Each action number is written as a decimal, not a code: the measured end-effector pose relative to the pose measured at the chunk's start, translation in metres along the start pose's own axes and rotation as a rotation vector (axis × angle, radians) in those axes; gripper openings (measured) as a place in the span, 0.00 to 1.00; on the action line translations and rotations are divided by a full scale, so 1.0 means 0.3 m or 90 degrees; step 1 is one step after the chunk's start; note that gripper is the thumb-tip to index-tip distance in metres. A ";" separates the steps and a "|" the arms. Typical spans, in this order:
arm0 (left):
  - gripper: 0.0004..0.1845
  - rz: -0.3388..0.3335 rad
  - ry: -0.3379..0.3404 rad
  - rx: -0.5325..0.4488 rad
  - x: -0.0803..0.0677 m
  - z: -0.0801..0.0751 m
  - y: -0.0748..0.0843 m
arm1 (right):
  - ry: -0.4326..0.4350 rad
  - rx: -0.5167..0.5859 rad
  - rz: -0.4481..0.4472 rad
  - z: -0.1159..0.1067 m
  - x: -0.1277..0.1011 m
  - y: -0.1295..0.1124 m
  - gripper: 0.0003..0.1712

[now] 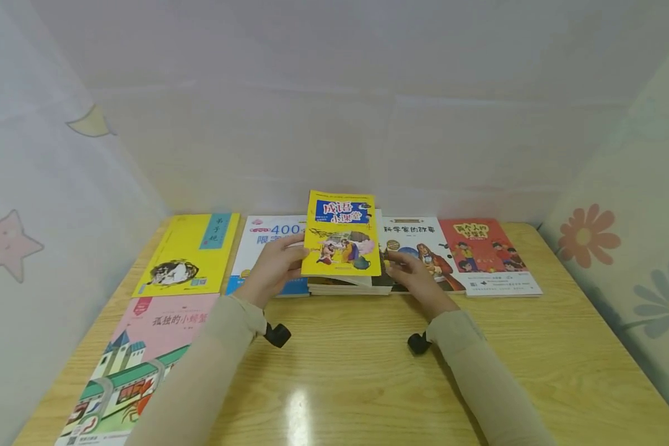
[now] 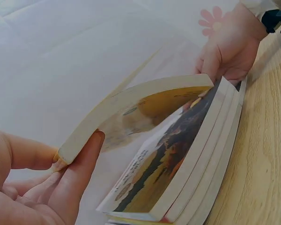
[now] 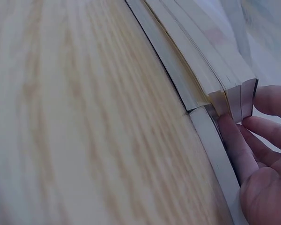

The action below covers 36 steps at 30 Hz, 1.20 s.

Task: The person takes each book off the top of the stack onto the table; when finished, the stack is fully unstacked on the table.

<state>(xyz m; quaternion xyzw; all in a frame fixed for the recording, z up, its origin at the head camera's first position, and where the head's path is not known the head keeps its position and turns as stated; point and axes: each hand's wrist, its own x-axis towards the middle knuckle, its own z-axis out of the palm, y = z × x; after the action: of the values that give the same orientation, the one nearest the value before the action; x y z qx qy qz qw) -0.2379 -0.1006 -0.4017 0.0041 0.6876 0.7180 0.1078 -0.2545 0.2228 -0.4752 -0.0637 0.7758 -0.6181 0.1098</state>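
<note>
A yellow paperback book (image 1: 342,233) is tilted up off a small stack of books (image 1: 350,285), pinched by the left hand (image 1: 273,267); the right hand (image 1: 418,279) steadies the stack, fingers pressed against its edge.

A wooden surface (image 1: 357,384) holds books lying flat. At the back left lies a yellow book (image 1: 192,254), and beside it a white book with blue numbers (image 1: 264,238). In front of the yellow one is a pink book (image 1: 145,353) with a train picture. At the back right lie a book with a man on it (image 1: 424,244) and a red book (image 1: 487,254), just beside each other. Pale curtains with a star (image 1: 5,243) and flowers (image 1: 585,230) hang all around.
</note>
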 end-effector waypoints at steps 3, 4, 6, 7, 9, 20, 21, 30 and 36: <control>0.28 0.003 0.005 -0.017 -0.040 -0.044 0.007 | -0.007 -0.006 -0.009 -0.004 -0.002 0.001 0.34; 0.28 0.002 0.006 -0.023 -0.056 -0.061 0.010 | -0.011 -0.005 -0.012 -0.004 -0.002 0.001 0.35; 0.29 -0.005 0.006 -0.033 -0.091 -0.097 0.013 | -0.015 -0.002 -0.015 -0.004 -0.003 0.003 0.36; 0.29 -0.008 0.002 -0.037 -0.110 -0.119 0.010 | -0.018 0.000 -0.015 -0.001 -0.003 0.004 0.36; 0.30 -0.011 -0.005 -0.033 -0.150 -0.162 0.001 | -0.020 -0.004 -0.016 0.002 -0.003 0.003 0.36; 0.33 -0.110 0.009 0.046 -0.411 -0.311 -0.101 | -0.013 -0.024 -0.023 0.001 0.001 -0.001 0.35; 0.33 -0.128 0.015 0.053 -0.432 -0.318 -0.113 | -0.010 -0.029 -0.020 -0.001 0.000 0.001 0.35; 0.32 -0.210 0.066 0.111 -0.577 -0.355 -0.188 | -0.007 0.003 -0.009 -0.008 -0.003 0.008 0.36; 0.30 -0.244 0.084 0.119 -0.637 -0.343 -0.209 | -0.008 -0.002 -0.019 0.000 -0.001 0.003 0.35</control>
<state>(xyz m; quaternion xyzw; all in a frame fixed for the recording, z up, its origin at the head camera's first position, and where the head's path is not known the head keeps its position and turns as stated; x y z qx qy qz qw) -0.0576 -0.2308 -0.4421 -0.1639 0.7452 0.6160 0.1961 -0.2542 0.2229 -0.4760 -0.0790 0.7753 -0.6177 0.1051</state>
